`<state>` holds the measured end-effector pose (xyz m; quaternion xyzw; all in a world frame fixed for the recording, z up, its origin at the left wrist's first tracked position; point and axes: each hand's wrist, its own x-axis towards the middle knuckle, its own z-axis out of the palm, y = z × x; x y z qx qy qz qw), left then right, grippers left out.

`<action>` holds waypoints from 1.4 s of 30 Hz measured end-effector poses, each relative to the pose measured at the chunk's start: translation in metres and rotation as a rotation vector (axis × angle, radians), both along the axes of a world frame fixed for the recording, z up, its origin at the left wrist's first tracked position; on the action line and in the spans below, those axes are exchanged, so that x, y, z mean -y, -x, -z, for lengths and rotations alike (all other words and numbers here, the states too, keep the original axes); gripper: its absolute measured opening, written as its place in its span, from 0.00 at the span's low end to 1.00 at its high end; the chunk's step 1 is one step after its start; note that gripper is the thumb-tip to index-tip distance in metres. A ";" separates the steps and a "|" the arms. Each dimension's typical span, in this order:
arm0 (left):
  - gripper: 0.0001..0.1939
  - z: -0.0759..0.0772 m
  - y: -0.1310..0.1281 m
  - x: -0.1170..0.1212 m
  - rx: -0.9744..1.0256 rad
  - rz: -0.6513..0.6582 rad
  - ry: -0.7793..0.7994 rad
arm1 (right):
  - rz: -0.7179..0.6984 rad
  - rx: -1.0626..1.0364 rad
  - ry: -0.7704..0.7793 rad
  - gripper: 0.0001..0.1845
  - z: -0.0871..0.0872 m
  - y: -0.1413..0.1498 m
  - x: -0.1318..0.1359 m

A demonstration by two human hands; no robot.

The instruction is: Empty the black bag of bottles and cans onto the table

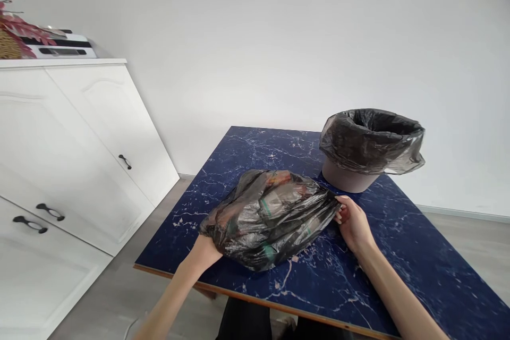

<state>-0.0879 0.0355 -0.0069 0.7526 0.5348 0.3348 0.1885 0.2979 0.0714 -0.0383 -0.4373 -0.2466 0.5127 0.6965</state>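
Observation:
A filled black plastic garbage bag [274, 218] lies on its side on the blue table. Through its thin film show reddish-orange, pale and green contents, too unclear to name. At the bag's right end, my right hand [353, 223] is closed, with thumb and fingers pinching the gathered plastic. My left hand [205, 252] goes in under the film at the bag's left end; its fingers are covered, so I cannot tell their pose. Behind my right hand stands a trash can [348, 176], greyish-pink, lined with another black bag [366, 143] folded over its rim.
The blue marble-patterned table [398, 255] has a wooden front edge close to my legs. A white cabinet [99, 133] with dark handles stands at the left, bearing a white and black device [64, 48] and a pink plant [24, 26]. A white wall rises behind.

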 end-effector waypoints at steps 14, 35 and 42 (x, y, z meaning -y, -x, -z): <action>0.28 -0.048 0.060 -0.012 0.989 -0.421 -0.234 | 0.098 -0.231 0.062 0.22 -0.003 -0.014 -0.002; 0.35 -0.001 0.048 -0.142 0.539 -0.444 -0.259 | 0.082 -0.268 0.095 0.20 -0.006 -0.013 0.000; 0.41 0.015 0.043 -0.149 0.471 -0.257 -0.209 | 0.082 -0.256 0.113 0.21 -0.007 -0.012 0.001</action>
